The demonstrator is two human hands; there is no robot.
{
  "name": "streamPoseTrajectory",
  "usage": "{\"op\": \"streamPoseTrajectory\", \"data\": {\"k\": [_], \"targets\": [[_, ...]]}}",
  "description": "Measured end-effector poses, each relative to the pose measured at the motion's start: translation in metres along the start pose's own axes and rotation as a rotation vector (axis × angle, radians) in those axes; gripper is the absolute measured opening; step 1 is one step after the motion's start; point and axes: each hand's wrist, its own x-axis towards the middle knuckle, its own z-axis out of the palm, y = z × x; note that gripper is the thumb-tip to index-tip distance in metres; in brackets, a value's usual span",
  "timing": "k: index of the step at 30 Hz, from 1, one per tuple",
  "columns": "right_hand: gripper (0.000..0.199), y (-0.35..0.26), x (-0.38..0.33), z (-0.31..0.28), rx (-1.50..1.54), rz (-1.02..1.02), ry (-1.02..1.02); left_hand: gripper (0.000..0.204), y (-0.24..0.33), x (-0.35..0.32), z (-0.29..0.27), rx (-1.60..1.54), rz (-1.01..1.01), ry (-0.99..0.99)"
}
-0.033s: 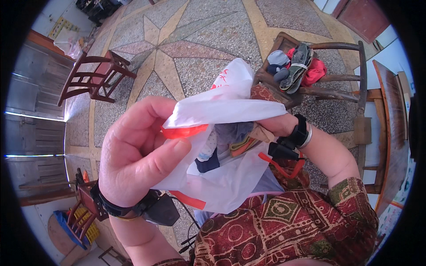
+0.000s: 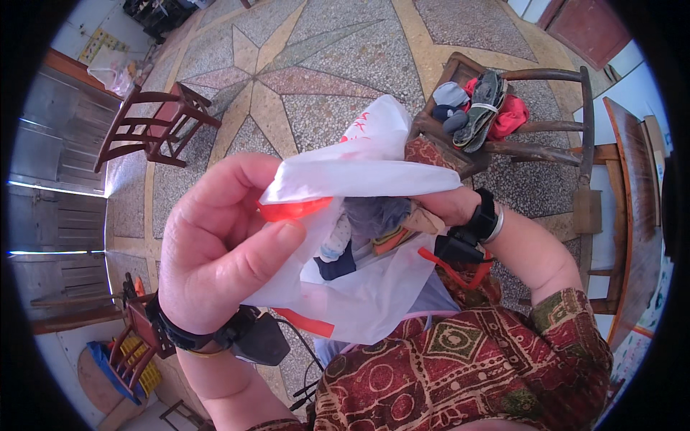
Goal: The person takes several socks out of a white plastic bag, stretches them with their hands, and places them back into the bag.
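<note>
My left hand (image 2: 223, 244) pinches the near rim of a white plastic bag (image 2: 374, 294) at its red handle strip (image 2: 291, 210), thumb on top, holding the mouth apart. Inside the bag lie several small clothes (image 2: 363, 226), grey, dark blue and tan, like socks. My right hand (image 2: 449, 205) reaches into the bag's mouth from the right, touching the tan piece. Its fingers are hidden under the bag's upper flap. Both wrists wear black bands with small black devices. The bag hangs in front of my patterned red sleeve (image 2: 460, 373).
A wooden chair (image 2: 535, 147) ahead on the right carries insoles, grey and blue socks and a red cloth. Another wooden chair (image 2: 154, 122) stands at the left on the star-patterned stone floor (image 2: 316, 65). A wooden table (image 2: 632, 215) runs along the right. A blue crate (image 2: 108, 370) sits at lower left.
</note>
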Motion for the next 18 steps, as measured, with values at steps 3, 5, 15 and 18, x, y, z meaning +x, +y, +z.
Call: {"op": "streamPoseTrajectory", "data": {"k": [3, 5, 15, 18], "targets": [[0.042, 0.003, -0.008, 0.002, -0.029, 0.076, 0.098, 0.037, 0.001, 0.001, 0.001, -0.047, 0.030, 0.015], [0.045, 0.006, -0.011, 0.002, -0.153, 0.063, 0.127, 0.037, 0.000, 0.000, 0.001, -0.071, 0.050, 0.026], [0.053, 0.006, -0.033, 0.017, -0.357, 0.061, 0.039, 0.029, 0.006, -0.002, -0.028, -0.088, 0.271, 0.213], [0.051, 0.000, -0.040, 0.024, -0.527, -0.014, 0.063, 0.028, 0.021, -0.013, -0.052, 0.006, 0.358, 0.316]]}}
